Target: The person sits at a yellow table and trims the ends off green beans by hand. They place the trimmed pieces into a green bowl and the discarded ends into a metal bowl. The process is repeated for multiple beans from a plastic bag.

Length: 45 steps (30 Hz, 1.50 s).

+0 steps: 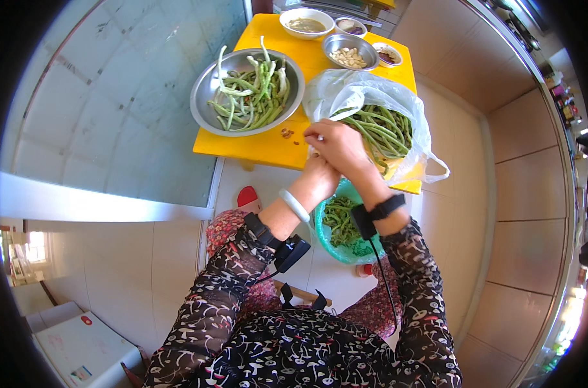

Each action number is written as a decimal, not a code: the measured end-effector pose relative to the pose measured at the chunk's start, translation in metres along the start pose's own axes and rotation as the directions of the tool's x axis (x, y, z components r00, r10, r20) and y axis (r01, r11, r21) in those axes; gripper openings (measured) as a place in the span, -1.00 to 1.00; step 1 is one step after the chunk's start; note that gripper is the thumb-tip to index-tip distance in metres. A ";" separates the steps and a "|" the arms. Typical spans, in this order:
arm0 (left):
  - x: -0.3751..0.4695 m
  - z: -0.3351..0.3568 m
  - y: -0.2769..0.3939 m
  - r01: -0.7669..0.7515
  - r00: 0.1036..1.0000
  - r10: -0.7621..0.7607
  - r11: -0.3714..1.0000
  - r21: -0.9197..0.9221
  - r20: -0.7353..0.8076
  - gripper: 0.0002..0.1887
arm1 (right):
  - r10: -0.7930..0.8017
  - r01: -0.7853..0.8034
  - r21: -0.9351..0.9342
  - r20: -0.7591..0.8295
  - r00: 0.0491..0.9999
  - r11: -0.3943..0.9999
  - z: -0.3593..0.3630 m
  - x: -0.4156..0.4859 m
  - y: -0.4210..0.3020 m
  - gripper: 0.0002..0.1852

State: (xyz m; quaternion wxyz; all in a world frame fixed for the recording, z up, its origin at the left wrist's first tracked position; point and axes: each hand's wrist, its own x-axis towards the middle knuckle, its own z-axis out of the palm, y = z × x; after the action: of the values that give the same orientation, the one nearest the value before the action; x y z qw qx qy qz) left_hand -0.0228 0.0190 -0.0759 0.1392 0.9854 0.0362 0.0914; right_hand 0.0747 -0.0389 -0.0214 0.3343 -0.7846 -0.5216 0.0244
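My right hand (340, 143) has its fingers curled and lies over my left hand (322, 174) at the front edge of the yellow table. A small white bit shows at the right fingers, too small to name. The left fingers are mostly hidden beneath the right hand. Just beyond is a clear plastic bag (410, 104) full of long green beans (383, 127). To the left stands a steel basin (199, 104) of pale and green bean pods (257, 92). A few brown bean seeds (287, 133) lie between basin and bag.
Along the far side of the yellow table (265, 34) stand a white bowl of liquid (306, 23), a steel bowl of peeled garlic cloves (350, 57) and two small bowls. Below my forearms is a green-lined bin (323, 242) holding bean scraps. A glass panel (129, 97) borders the left.
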 end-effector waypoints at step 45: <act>0.022 -0.033 0.003 -0.150 0.958 0.117 0.983 -0.109 -0.261 -0.79 | 0.284 -0.356 -0.216 -0.305 0.909 0.909 -0.096 -0.141 0.060 -0.89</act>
State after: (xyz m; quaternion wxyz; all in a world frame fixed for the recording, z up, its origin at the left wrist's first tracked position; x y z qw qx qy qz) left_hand -0.0076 0.0274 -0.0402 0.1898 0.9548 -0.0190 0.2280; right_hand 0.0959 -0.2186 -0.0234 0.2840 -0.8938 -0.3333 -0.0967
